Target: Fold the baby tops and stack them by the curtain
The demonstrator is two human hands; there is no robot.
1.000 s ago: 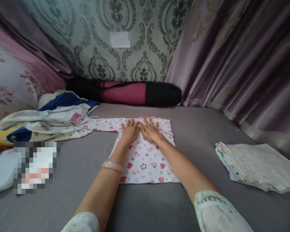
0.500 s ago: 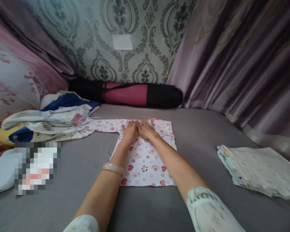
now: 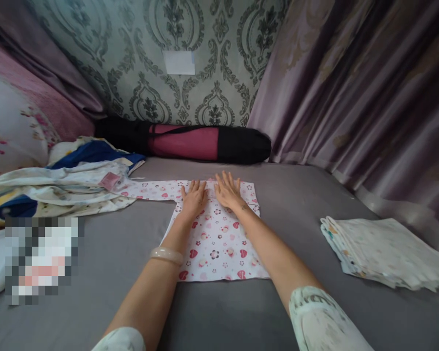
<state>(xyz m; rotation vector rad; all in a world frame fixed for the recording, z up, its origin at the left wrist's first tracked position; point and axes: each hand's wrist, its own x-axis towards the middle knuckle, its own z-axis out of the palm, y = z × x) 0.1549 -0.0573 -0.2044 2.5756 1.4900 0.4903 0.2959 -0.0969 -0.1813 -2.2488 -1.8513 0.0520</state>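
Observation:
A small white long-sleeved shirt (image 3: pixel 219 243) printed with red hearts and flowers lies flat in front of me. Its left sleeve (image 3: pixel 153 190) stretches out to the left, with the pink cuff (image 3: pixel 109 181) resting on a pile of clothes. On the right, the sleeve appears folded in across the top of the shirt. My left hand (image 3: pixel 195 197) lies flat on the upper left part, fingers spread. Palm down, my right hand (image 3: pixel 229 192) rests on the upper right part with its fingers apart. Neither hand grips the fabric.
A loose heap of clothes (image 3: pixel 76 170) lies at the left, and folded pale cloth (image 3: pixel 388 248) at the right. Along the patterned wall (image 3: pixel 219 83) rests a black and pink roll bag (image 3: pixel 183 142). A blurred-out item (image 3: pixel 46 261) lies on the grey sheet (image 3: pixel 124 258).
My hands, close together before, have moved apart across the top of the shirt, the right one shifting rightward. The view has turned slightly to the right.

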